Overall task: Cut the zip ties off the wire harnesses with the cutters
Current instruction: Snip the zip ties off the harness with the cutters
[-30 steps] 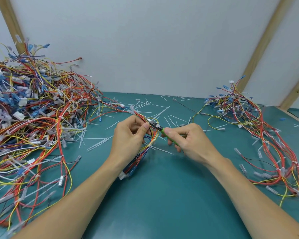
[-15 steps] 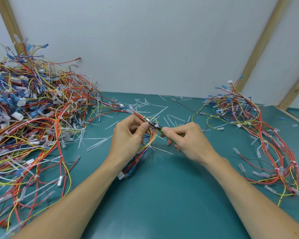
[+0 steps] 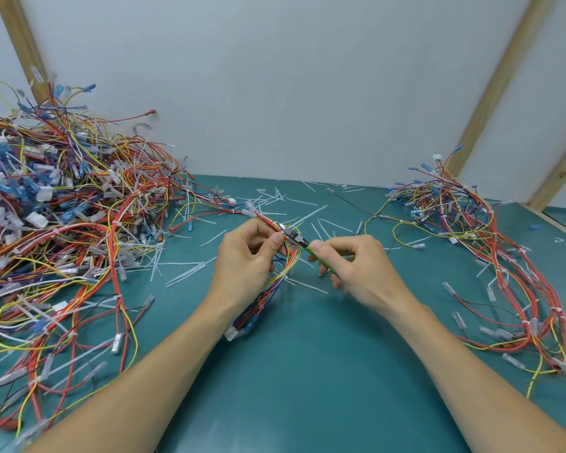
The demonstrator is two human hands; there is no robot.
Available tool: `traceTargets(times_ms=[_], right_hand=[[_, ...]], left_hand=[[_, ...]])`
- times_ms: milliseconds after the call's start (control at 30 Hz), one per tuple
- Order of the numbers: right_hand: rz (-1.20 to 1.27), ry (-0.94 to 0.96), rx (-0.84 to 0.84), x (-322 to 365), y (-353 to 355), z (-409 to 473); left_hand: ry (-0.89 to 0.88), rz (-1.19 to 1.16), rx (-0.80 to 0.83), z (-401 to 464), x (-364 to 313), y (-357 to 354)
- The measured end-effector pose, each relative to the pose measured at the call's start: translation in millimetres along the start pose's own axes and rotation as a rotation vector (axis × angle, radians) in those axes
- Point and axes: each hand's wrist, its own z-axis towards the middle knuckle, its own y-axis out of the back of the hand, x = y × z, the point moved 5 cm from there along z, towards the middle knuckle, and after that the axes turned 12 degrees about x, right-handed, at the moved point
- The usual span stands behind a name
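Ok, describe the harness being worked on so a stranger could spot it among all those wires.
On the teal table, between the big tangled wire heap at left and the smaller wire pile at right, find the two hands in the middle. The left hand grips a curved bundle of red, yellow and blue wires. Only this one is lifted, with the green-handled cutters at it.

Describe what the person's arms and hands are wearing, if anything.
Nothing is worn. Both forearms are bare along their whole visible length, with no sleeves or cuffs in view. The left hand and the right hand have no gloves, and no rings, watch or wristband show on what the head view reveals. The visible thumbnails are short and unpainted.
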Motion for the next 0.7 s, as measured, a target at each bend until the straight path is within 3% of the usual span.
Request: traceTargets(times_ms=[500,700], right_hand=[[0.075,-0.004,0.121,-2.8,-2.2,1.6],[0.038,-0.011,0.079,-5.9,-3.3,5.2]], left_hand=[[0.0,0.047,0.005,-0.6,1.5,0.9],[-0.007,0.037,-0.008,-1.1,-1.3,1.4]])
